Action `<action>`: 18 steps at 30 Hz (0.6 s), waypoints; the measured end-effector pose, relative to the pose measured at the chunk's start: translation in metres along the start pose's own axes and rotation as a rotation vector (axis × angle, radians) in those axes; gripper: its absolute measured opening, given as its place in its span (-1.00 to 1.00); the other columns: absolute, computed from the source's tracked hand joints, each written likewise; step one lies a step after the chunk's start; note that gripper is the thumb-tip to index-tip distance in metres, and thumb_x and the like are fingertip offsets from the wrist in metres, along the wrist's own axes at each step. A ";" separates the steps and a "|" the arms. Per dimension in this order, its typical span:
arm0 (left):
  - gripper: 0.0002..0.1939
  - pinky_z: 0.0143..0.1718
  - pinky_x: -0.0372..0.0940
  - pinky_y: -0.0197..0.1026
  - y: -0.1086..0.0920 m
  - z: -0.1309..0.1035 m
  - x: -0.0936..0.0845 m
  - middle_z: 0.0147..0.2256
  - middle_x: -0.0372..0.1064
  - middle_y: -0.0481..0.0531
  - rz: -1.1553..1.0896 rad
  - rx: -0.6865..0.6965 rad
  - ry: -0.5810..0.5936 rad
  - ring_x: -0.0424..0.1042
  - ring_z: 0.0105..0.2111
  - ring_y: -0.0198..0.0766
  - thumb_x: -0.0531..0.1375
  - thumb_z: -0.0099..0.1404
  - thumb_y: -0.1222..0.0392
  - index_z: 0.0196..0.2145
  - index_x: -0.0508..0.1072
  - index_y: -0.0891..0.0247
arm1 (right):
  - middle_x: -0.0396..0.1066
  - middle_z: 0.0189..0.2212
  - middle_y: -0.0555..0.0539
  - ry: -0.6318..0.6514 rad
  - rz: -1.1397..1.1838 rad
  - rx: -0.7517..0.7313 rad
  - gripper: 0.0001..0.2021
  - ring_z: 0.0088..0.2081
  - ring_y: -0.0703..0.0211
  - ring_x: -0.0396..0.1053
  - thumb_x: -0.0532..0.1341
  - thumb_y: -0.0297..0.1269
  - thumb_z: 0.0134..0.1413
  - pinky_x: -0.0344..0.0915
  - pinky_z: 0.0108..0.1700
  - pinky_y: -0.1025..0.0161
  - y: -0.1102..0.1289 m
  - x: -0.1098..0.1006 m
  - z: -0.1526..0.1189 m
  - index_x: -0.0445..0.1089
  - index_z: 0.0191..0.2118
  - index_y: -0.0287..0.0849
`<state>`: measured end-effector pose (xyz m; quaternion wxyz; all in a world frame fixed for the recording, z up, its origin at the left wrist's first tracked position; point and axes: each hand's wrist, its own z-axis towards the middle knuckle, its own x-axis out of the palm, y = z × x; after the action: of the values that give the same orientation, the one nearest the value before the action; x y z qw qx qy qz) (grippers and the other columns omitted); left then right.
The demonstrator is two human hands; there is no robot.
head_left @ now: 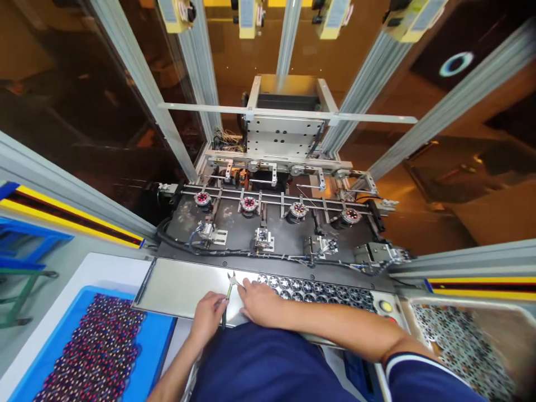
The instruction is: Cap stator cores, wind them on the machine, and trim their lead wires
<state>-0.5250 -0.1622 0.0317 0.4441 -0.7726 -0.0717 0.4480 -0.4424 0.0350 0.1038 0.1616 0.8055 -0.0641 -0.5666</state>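
Note:
A pair of small cutters point(230, 283) with open jaws points away from me over the metal tray point(180, 285). My left hand point(210, 312) is closed round one of its handles. My right hand point(258, 300) is closed at the cutters' other handle, with fingertips touching it near the pivot. Just right of my right hand, rows of round metal parts point(307, 287) lie on the tray. Beyond the tray, several round fixtures stand on the dark machine plate point(232, 218), holding round parts with red or copper-coloured spots, such as this one point(249, 205).
A blue tray point(161, 340) of dark round parts with red spots is at the left. At the right are a yellow button point(385, 306) and a bin point(511, 321) of metal parts. Yellow-black bars point(79, 215) and metal posts flank the machine.

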 end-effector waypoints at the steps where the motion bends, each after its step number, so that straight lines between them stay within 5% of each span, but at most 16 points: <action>1: -0.62 -0.25 0.43 -0.10 -0.004 0.001 -0.014 -0.37 0.54 0.09 0.042 0.027 -0.027 0.53 -0.37 -0.16 0.18 0.30 -0.14 -0.31 0.59 0.24 | 0.44 -0.06 -0.41 -0.035 -0.022 -0.046 -0.56 -0.20 -0.16 0.52 0.29 -0.17 0.17 0.50 -0.22 -0.02 -0.009 -0.016 -0.007 0.39 0.08 -0.37; 5: -0.50 -0.18 0.40 -0.01 -0.028 0.032 -0.107 -0.26 0.54 0.22 0.251 0.104 -0.235 0.53 -0.31 -0.02 0.07 0.32 -0.20 -0.18 0.58 0.27 | 0.44 -0.08 -0.31 -0.217 -0.098 -0.119 -0.66 -0.06 -0.05 0.44 0.03 -0.22 0.40 0.45 -0.06 0.01 -0.068 -0.099 -0.012 0.38 0.08 -0.31; 9: -0.45 0.00 0.31 0.12 -0.063 0.117 -0.189 -0.16 0.48 0.25 0.475 0.200 -0.347 0.45 -0.11 0.11 0.07 0.36 -0.18 0.07 0.47 0.27 | 0.39 -0.03 -0.38 -0.330 -0.188 -0.089 -0.72 0.02 -0.13 0.36 0.08 -0.33 0.36 0.35 0.06 -0.16 -0.136 -0.159 0.036 0.39 0.04 -0.39; 11: -0.51 0.11 0.25 0.13 -0.077 0.167 -0.205 -0.08 0.47 0.24 0.578 0.275 -0.276 0.37 0.05 0.15 0.19 0.30 -0.10 0.07 0.48 0.24 | 0.36 0.04 -0.39 -0.332 -0.218 -0.101 -0.73 0.07 -0.16 0.33 0.23 -0.37 0.23 0.32 0.12 -0.14 -0.158 -0.164 0.067 0.41 0.00 -0.39; 14: -0.58 0.22 0.17 0.13 -0.083 0.228 -0.201 0.07 0.42 0.20 0.708 0.352 -0.131 0.23 0.22 0.16 0.36 0.16 0.03 -0.04 0.54 0.19 | 0.29 0.15 -0.34 -0.331 -0.244 -0.102 -0.67 0.17 -0.16 0.28 0.35 -0.34 0.13 0.30 0.17 -0.11 -0.172 -0.150 0.103 0.41 0.00 -0.35; 18: -0.63 0.23 0.13 0.27 -0.069 0.265 -0.183 0.22 0.25 0.19 0.830 0.360 -0.021 0.12 0.29 0.14 0.31 0.27 0.07 0.00 0.48 0.24 | 0.26 0.21 -0.20 -0.339 -0.249 -0.083 -0.66 0.21 -0.11 0.26 0.29 -0.24 0.23 0.29 0.18 -0.16 -0.177 -0.127 0.125 0.38 0.07 -0.23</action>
<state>-0.8129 -0.0491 0.1442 0.3531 -0.6418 0.3187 0.6015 -0.6173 0.2144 0.1199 0.1101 0.6930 0.0330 -0.7118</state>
